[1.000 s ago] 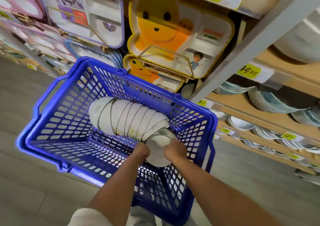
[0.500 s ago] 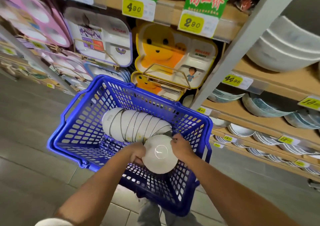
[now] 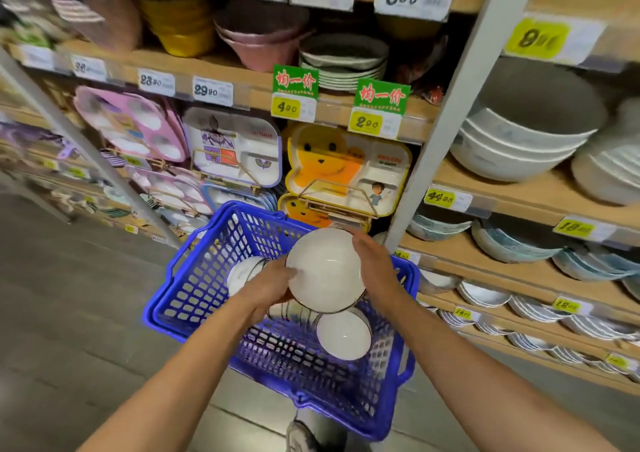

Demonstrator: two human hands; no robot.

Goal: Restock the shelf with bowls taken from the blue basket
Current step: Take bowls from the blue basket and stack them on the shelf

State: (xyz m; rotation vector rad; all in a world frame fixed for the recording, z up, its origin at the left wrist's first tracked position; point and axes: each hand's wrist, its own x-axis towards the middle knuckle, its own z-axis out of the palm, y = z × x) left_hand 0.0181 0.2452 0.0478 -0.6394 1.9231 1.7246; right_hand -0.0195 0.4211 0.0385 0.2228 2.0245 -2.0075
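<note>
A white bowl with a dark rim is held up above the blue basket, its inside facing me. My left hand grips its left edge and my right hand holds its right edge; more stacked bowls seem to hang under it. Another white bowl lies in the basket below, and a further one shows behind my left hand. The wooden shelf with bowls stands to the right.
A grey upright post divides the shelving. Children's divided plates hang behind the basket. Large bowls and blue patterned bowls fill the right shelves. Grey floor lies at left. My shoe is under the basket.
Both hands have lifted the bowl up out of the basket, away from the row lying inside. My view has tilted upward, showing higher shelves.
</note>
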